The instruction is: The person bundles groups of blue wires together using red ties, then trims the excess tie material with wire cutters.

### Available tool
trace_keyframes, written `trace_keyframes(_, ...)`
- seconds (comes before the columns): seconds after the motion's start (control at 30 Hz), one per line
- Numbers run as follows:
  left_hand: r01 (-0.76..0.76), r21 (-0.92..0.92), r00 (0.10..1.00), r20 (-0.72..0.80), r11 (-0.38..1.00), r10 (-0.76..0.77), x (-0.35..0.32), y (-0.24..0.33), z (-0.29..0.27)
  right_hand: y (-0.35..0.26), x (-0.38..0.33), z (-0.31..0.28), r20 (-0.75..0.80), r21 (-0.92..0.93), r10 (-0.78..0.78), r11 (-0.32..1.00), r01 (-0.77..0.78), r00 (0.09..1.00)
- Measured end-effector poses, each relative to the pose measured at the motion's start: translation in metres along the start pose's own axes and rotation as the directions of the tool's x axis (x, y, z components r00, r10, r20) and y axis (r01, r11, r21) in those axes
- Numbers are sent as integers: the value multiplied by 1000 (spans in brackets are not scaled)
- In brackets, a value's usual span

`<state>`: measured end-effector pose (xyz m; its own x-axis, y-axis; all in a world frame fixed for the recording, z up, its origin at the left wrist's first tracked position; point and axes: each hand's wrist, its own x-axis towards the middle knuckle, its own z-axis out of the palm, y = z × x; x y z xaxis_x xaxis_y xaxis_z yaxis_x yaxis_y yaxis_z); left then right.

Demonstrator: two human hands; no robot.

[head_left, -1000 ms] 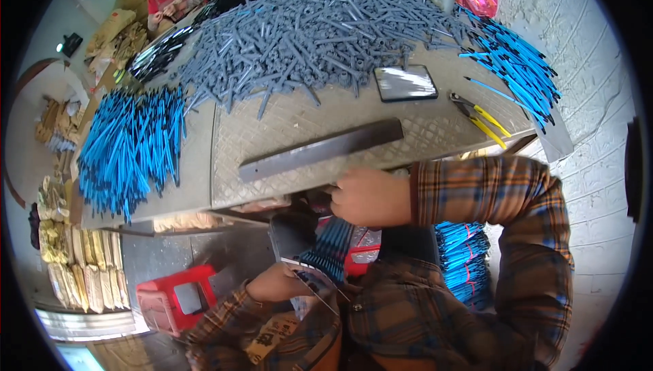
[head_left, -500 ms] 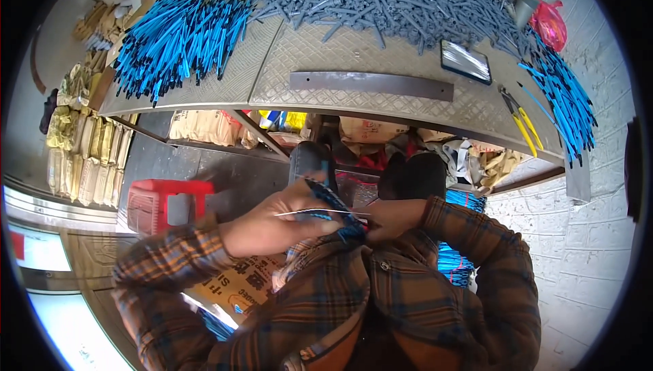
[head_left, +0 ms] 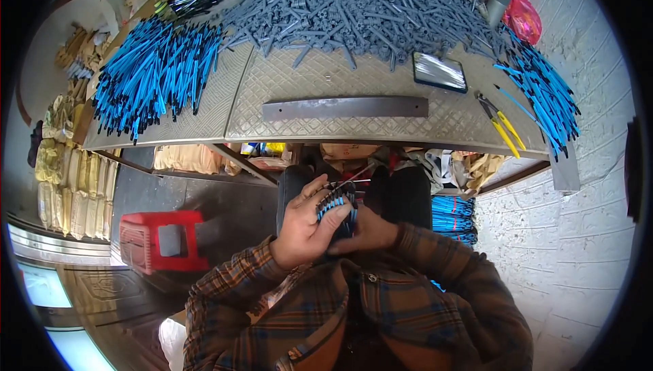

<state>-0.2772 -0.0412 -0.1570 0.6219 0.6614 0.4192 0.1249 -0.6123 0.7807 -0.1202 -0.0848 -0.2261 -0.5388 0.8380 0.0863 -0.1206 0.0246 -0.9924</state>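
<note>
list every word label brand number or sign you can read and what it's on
No text is legible.
Tan sacks under the grey, diamond-patterned tabletop: any print is too small to read.
Black-edged, flat rectangular object on it: pale glare, no readable text.
</note>
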Motion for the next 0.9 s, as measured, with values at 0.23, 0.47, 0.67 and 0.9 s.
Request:
trace_keyframes(0.23,55,89,995,-85,994,-47,18,-8,-1,27,17,31,-620,-81,-80,996,37,781)
trace_keyframes(0.47,491,-490,867,193,720,-460,12,-33,-19,21,36,23,-535,194,162,979,-65,829)
trace_keyframes(0.67,158,-580,858,-321,799,-402,-11,-48,-3,23,50,18,-516,230,208,968,-100,831)
trace_keyframes(0.9,169,-670,749,-389,723,-536,3,-61,-29,33,57,12,-436,336,246,937,-97,866)
